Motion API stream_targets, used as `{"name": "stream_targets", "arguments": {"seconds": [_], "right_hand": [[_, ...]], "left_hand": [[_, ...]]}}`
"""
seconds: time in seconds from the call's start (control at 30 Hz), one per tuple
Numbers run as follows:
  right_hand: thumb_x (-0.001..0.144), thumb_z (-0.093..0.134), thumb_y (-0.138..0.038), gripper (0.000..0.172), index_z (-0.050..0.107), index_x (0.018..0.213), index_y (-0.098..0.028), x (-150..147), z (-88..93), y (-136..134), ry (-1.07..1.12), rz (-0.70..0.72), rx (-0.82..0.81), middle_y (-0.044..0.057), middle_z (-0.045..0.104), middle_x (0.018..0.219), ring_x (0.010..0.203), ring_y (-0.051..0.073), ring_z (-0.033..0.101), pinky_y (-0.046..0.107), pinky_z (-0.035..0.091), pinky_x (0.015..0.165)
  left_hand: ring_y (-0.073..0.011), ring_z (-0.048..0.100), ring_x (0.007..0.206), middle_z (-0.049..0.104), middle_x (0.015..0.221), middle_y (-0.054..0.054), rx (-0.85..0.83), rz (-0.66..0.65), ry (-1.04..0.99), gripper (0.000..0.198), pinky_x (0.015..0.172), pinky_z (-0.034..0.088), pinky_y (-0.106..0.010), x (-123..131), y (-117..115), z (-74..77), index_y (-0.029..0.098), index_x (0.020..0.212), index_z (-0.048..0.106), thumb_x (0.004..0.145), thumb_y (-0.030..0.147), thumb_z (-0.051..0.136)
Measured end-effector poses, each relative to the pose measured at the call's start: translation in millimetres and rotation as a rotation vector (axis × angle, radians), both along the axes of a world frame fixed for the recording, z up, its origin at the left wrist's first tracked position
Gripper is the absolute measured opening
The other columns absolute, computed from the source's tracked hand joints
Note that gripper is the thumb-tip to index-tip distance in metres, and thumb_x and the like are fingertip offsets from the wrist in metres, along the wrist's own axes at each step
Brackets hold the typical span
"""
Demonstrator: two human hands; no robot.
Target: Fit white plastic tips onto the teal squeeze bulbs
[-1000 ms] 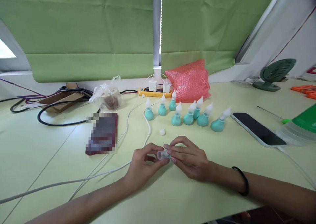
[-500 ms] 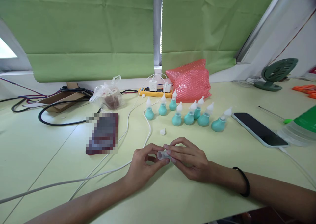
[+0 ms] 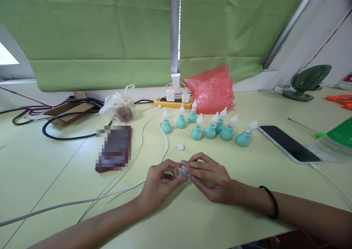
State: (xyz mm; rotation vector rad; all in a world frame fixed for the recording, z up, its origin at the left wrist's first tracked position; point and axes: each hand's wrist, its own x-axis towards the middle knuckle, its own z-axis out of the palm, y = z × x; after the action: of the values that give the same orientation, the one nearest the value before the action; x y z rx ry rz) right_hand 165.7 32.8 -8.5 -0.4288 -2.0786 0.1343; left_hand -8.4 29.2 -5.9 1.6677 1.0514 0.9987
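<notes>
Near the front middle of the pale green table (image 3: 55, 175), both hands meet over a small clear plastic piece (image 3: 178, 172). The left hand (image 3: 159, 183) pinches its left end between thumb and fingertips. The right hand (image 3: 213, 177), a black wristband (image 3: 271, 202) on its wrist, closes its fingers on the other end, where a sliver of teal shows; what that teal part is cannot be told. Just beyond the hands lies a loose white tip (image 3: 180, 146), and farther back stands a cluster of teal bulbs (image 3: 211, 130) with white nozzles. A phone (image 3: 288, 143) lies to the right, a white cable (image 3: 154, 146) runs to the left, and a pink bubble-wrap bag (image 3: 211, 88) sits at the far edge.
</notes>
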Motion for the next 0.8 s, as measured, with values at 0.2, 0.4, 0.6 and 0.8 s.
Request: {"name": "stream_targets", "arguments": {"seconds": [0.2, 0.4, 0.6, 0.8], "right_hand": [[0.068, 0.051, 0.002, 0.04, 0.052, 0.106, -0.012, -0.7, 3.1, -1.9, 0.008, 0.002, -0.011, 0.014, 0.061, 0.096, 0.082, 0.018, 0.054, 0.037, 0.049, 0.067], [0.068, 0.051, 0.001, 0.039, 0.053, 0.105, -0.013, -1.3, 1.3, -0.3, 0.008, -0.004, -0.039, 0.013, 0.06, 0.098, 0.084, 0.018, 0.053, 0.037, 0.049, 0.068], [0.068, 0.051, 0.002, 0.046, 0.048, 0.11, -0.016, -1.0, -0.8, 0.0, -0.023, 0.0, -0.029, 0.011, 0.059, 0.1, 0.087, 0.018, 0.052, 0.036, 0.048, 0.072], [0.068, 0.059, -0.014, 0.052, 0.039, 0.116, -0.015, 3.3, -4.2, -3.3, -0.055, -0.122, -0.239, 0.01, 0.057, 0.104, 0.094, 0.018, 0.053, 0.033, 0.046, 0.08]], "left_hand": [[-0.0119, 0.055, 0.06, 0.06, 0.068, -0.002, 0.008, 0.002, -0.004, 0.018, 0.053, 0.049, -0.022, 0.3, 0.1, -0.9, 0.013, 0.079, 0.059, 0.065, 0.025, 0.064], [-0.0119, 0.055, 0.059, 0.06, 0.066, -0.002, 0.0, 0.01, -0.009, 0.018, 0.052, 0.049, -0.022, -0.2, -0.5, -2.0, 0.013, 0.078, 0.059, 0.065, 0.024, 0.064], [-0.0125, 0.054, 0.059, 0.06, 0.065, -0.002, -0.019, 0.019, -0.014, 0.018, 0.053, 0.049, -0.023, 0.4, 0.2, 0.6, 0.013, 0.077, 0.059, 0.064, 0.023, 0.065], [-0.0131, 0.056, 0.065, 0.059, 0.071, -0.002, -0.107, -0.044, -0.179, 0.019, 0.058, 0.048, -0.024, -1.8, 1.5, 3.1, 0.015, 0.084, 0.054, 0.068, 0.023, 0.062]]}}
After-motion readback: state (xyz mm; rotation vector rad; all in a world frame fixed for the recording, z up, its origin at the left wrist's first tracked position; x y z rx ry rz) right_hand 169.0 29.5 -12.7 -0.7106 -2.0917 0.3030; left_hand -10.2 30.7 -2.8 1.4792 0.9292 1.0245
